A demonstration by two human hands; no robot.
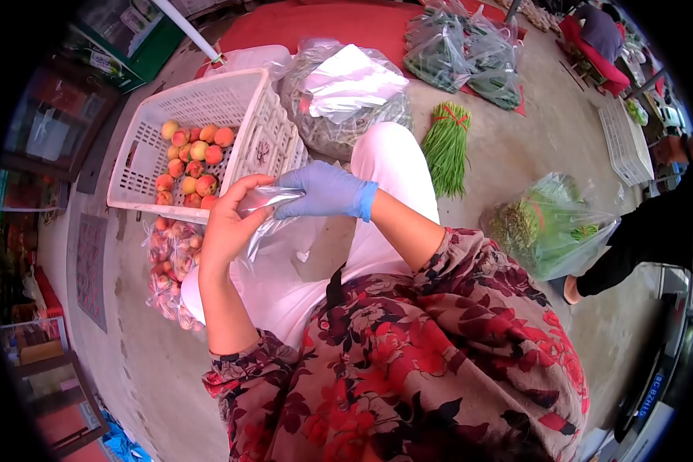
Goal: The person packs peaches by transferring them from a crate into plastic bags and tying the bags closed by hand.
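Note:
A thin clear plastic bag [260, 231] is stretched between my two hands above my lap. My bare left hand [235, 219] pinches one side of it between thumb and fingers. My right hand [322, 192], in a blue glove, grips the other side near its mouth. The lower part of the bag hangs down and blends with my pale trousers. Just beyond my left hand stands a white plastic crate [142, 204] with several peaches [195, 167] inside. Bagged peaches [162, 269] lie on the ground below the crate.
A large clear bag [300, 92] with white sheets [354, 81] on top sits ahead. Bundled green stalks [446, 150] and a bag of greens [550, 227] lie to the right. A person's leg [631, 239] is beside that bag. More bagged greens [439, 54] are farther off.

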